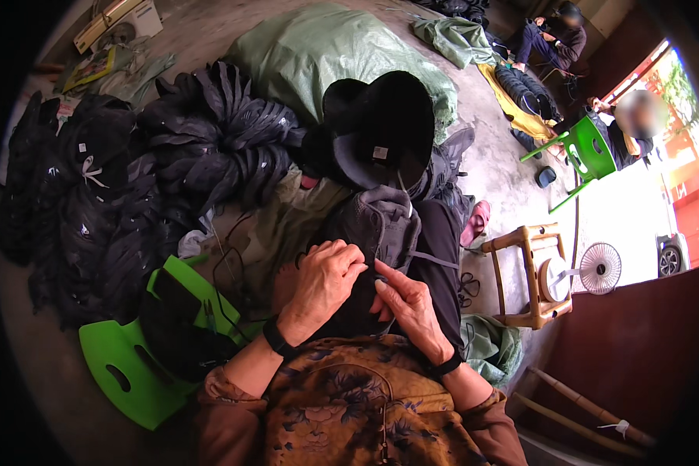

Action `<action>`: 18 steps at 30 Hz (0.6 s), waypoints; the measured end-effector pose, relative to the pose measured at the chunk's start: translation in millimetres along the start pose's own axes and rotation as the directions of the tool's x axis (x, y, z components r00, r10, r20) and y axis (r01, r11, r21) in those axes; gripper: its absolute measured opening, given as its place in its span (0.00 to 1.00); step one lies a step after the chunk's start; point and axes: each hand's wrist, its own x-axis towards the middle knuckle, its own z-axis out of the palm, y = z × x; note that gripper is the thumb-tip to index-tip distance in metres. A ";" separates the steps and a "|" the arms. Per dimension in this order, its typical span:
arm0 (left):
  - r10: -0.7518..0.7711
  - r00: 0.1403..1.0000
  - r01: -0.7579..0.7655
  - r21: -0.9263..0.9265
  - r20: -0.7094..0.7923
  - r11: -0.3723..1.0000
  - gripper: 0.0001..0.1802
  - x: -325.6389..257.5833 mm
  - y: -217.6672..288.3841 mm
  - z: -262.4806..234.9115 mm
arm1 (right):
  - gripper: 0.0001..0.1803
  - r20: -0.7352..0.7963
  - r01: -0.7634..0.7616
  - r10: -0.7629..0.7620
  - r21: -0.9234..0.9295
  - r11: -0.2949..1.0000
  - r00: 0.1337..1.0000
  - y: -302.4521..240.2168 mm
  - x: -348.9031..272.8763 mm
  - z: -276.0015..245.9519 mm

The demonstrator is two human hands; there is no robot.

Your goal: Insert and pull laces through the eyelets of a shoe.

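Note:
A dark grey shoe upper (373,225) lies across my lap, its padded opening facing away from me. At its near end my left hand (326,283) is closed, thumb and forefinger pinched together. Just to the right, my right hand (408,303) is also pinched, its fingertips close to the left ones. Whatever lies between the fingertips is too small to make out. Beyond the upper stands a large black curved piece (388,132) with a small white label inside.
Heaped dark uppers (210,140) lie at left, beside a large pale green sack (311,54). A green chair (124,373) holding dark material stands near left. At right are a bamboo stool (528,272) and a white fan (600,268). Two people (555,39) sit farther back.

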 end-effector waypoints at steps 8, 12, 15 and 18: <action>0.115 0.980 -0.176 0.447 0.159 0.877 0.01 10.6 34.5 -5.5 | 0.24 -0.018 0.102 -0.106 -0.136 0.985 0.994 5.8 0.7 4.9; 0.172 0.971 -0.221 0.352 0.165 0.909 0.02 13.4 21.1 -2.9 | 0.24 -0.034 0.117 -0.128 -0.229 0.966 0.991 9.2 1.4 2.3; 0.170 0.975 -0.191 0.143 0.146 0.971 0.06 12.7 1.0 -3.0 | 0.24 -0.030 0.128 -0.140 -0.246 0.961 0.990 2.6 1.4 4.2; -0.128 0.983 0.151 -0.181 0.129 0.972 0.06 8.2 4.3 3.7 | 0.24 -0.060 0.117 -0.133 -0.219 0.969 0.989 10.3 2.3 1.9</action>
